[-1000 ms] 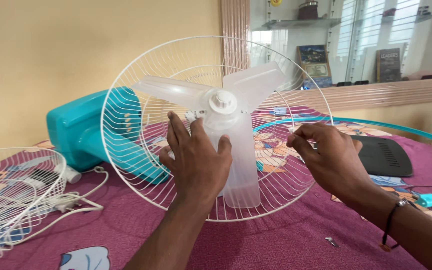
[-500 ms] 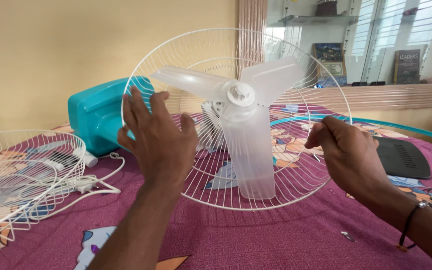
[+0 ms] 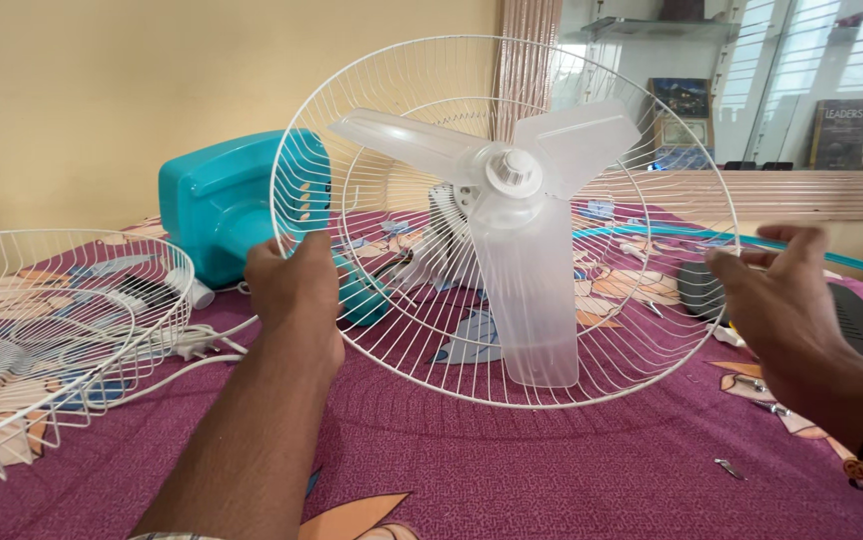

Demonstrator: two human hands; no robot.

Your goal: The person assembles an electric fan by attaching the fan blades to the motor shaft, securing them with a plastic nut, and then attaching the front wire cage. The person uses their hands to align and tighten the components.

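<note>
A white wire fan guard [image 3: 392, 110] stands upright on the maroon patterned cloth [image 3: 552, 460], with a clear three-blade fan blade [image 3: 527, 260] mounted at its centre. My left hand [image 3: 297, 285] is closed around the guard's left rim. My right hand [image 3: 782, 290] is at the guard's right rim with its fingers spread, holding nothing. The teal fan body [image 3: 217, 195] lies behind the guard on the left.
A second white wire guard [image 3: 52, 320] lies flat at the left, with a white cord and plug [image 3: 192, 345] beside it. At the right are a thin teal ring [image 3: 812, 255], a black panel [image 3: 862, 325] and small metal bits [image 3: 727, 467]. A yellow wall stands behind.
My left hand moved from the blade hub out to the guard's left rim and closed on it. My right hand opened and shifted right along the rim. The view shifted left.
</note>
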